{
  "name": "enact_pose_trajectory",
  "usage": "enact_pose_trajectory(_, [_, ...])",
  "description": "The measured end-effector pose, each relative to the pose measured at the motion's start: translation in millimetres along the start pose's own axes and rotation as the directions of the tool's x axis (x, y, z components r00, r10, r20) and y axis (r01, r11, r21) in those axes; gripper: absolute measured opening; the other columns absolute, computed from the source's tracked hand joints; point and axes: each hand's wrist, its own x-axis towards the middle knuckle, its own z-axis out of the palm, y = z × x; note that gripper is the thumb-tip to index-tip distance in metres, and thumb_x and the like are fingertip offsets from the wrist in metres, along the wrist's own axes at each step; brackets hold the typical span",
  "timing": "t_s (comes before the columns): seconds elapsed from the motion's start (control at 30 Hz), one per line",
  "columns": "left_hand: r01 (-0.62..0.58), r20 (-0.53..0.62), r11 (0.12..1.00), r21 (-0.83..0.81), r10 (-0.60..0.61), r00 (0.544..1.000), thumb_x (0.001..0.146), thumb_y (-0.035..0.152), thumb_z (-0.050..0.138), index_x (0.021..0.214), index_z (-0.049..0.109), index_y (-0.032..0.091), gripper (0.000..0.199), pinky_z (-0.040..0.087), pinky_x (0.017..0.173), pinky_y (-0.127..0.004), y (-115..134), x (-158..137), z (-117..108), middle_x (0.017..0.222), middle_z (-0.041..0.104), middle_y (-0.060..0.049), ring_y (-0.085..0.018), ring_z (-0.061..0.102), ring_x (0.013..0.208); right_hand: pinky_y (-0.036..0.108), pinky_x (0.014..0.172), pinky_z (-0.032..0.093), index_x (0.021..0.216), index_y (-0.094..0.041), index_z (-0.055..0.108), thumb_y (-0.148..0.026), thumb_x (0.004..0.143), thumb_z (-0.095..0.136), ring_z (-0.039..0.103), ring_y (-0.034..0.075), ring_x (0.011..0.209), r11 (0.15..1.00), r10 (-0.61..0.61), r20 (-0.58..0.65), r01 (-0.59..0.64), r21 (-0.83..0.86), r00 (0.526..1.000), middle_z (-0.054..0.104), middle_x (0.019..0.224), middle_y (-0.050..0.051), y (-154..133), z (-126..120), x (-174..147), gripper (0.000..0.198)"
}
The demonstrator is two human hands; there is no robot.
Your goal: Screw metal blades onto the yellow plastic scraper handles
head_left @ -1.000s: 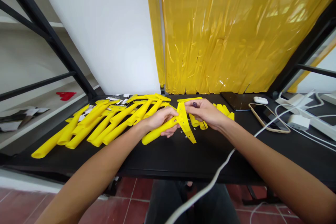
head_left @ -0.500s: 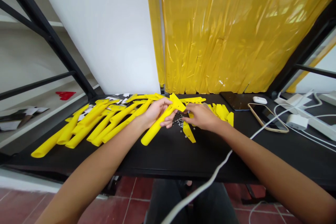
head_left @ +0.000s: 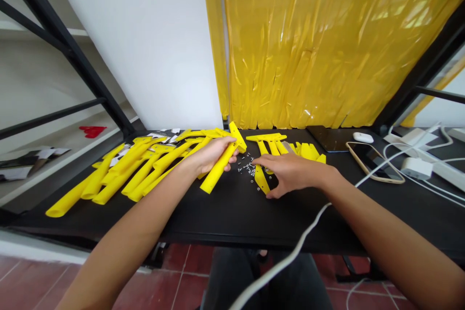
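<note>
My left hand [head_left: 217, 155] is closed around a yellow plastic tube with a crosspiece [head_left: 218, 173], its crosspiece end tilted up and away. My right hand [head_left: 286, 172] is spread over a small flat yellow plate [head_left: 260, 179] on the table. Its thumb lies by the plate's near end and its fingers by the far end; whether they press on it I cannot tell. Loose small screws and nuts [head_left: 248, 168] are scattered between the two hands.
Several more yellow tubes [head_left: 116, 181] lie at the left. Other yellow T-shaped parts [head_left: 267, 137] and flat pieces [head_left: 308, 151] rest behind my right hand. A phone [head_left: 374, 162], a tablet [head_left: 330, 139], a white earbud case [head_left: 362, 137] and white cables [head_left: 308, 225] are at the right.
My right hand has come down and nearer, opening from a pinch beside the screws to a spread over the flat plate. The held tube has turned and shifted slightly back.
</note>
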Motion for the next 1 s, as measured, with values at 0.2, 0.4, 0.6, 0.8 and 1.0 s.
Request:
enact_pose_trajectory(0.2, [-0.113, -0.063, 0.994, -0.014, 0.112, 0.992, 0.087, 0.016, 0.048, 0.090, 0.054, 0.015, 0.007, 0.045, 0.045, -0.023, -2, 3, -4, 0.077, 0.055, -0.003, -0.012, 0.052, 0.058, 0.047, 0.100, 0.049, 0.156, -0.025, 0.041, -0.058, 0.077, 0.071, 0.061, 0.037, 0.124, 0.999, -0.035, -0.149, 0.033, -0.019, 0.988, 0.055, 0.150, 0.011, -8, -13, -7, 0.090])
enact_pose_trajectory(0.4, [-0.280, -0.165, 0.819, 0.501, 0.408, 0.898, 0.092, 0.025, 0.059, 0.127, 0.058, 0.015, 0.037, 0.057, 0.075, -0.035, -12, 5, -5, 0.099, 0.063, -0.008, -0.016, 0.065, 0.074, 0.048, 0.101, 0.052, 0.149, -0.026, 0.051, -0.060, 0.074, 0.071, 0.063, 0.038, 0.122, 0.962, 0.241, -0.339, -0.271, -0.043, 0.909, 0.060, 0.145, 0.011, 65, -45, -43, 0.085])
enact_pose_trajectory(0.6, [-0.049, -0.098, 0.207, 0.977, 0.642, 0.761, 0.088, 0.024, 0.063, 0.138, 0.056, 0.018, 0.051, 0.051, 0.089, -0.038, -23, 7, -5, 0.107, 0.071, -0.010, -0.027, 0.068, 0.098, 0.043, 0.108, 0.050, 0.148, -0.015, 0.052, -0.056, 0.069, 0.073, 0.060, 0.037, 0.130, 0.896, 0.442, -0.084, -0.444, -0.007, 0.893, 0.057, 0.147, 0.017, 119, -40, -60, 0.092])
enact_pose_trajectory(0.8, [0.088, 0.013, -0.135, 0.987, 0.608, 0.794, 0.094, 0.023, 0.054, 0.114, 0.064, 0.014, 0.024, 0.049, 0.089, -0.040, -32, 7, 4, 0.108, 0.071, -0.016, -0.031, 0.065, 0.103, 0.043, 0.107, 0.051, 0.147, -0.014, 0.053, -0.055, 0.068, 0.074, 0.061, 0.037, 0.128, 0.889, 0.457, -0.033, -0.457, -0.009, 0.889, 0.059, 0.145, 0.018, 109, -37, -54, 0.091])
enact_pose_trajectory(1.0, [0.154, 0.039, -0.254, 0.955, 0.621, 0.783, 0.094, 0.029, 0.056, 0.108, 0.065, 0.012, 0.023, 0.047, 0.091, -0.044, -32, 5, 5, 0.112, 0.067, -0.019, -0.034, 0.061, 0.105, 0.049, 0.106, 0.050, 0.138, -0.016, 0.063, -0.074, 0.074, 0.065, 0.062, 0.040, 0.125, 0.905, 0.417, -0.200, -0.425, 0.003, 0.887, 0.064, 0.139, 0.018, 104, -40, -52, 0.087])
